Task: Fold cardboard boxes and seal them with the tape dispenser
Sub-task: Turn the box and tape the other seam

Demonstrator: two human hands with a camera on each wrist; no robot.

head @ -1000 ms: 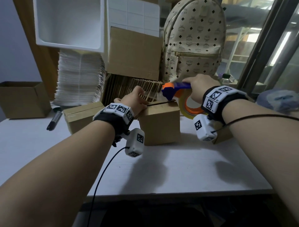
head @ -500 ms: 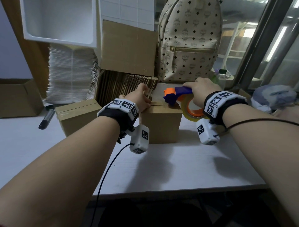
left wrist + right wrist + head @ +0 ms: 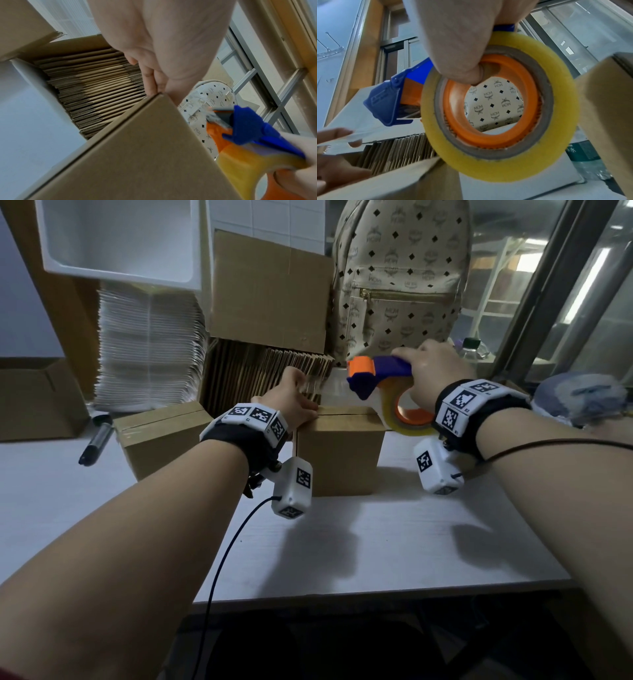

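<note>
A small closed cardboard box [image 3: 339,453] stands in the middle of the white table [image 3: 376,542]. My left hand [image 3: 298,402] rests at its far left top corner. In the right wrist view its fingertips [image 3: 335,134] pinch the free end of a clear tape strip that runs from the dispenser mouth. My right hand [image 3: 428,371] grips the blue and orange tape dispenser [image 3: 376,371], with fingers through the core of its yellow tape roll [image 3: 471,162]. The dispenser hangs above and behind the box's right top edge, clear of the cardboard.
A second closed box [image 3: 161,440] and a black marker [image 3: 96,443] lie to the left. Behind stand flat cardboard sheets [image 3: 267,371], a white paper stack [image 3: 147,347], a patterned backpack [image 3: 400,278] and a bottle [image 3: 472,347]. An open box [image 3: 30,398] sits at far left.
My right hand has lifted the dispenser off the box top, up and slightly back. My left hand has stayed at the box's far left corner.
</note>
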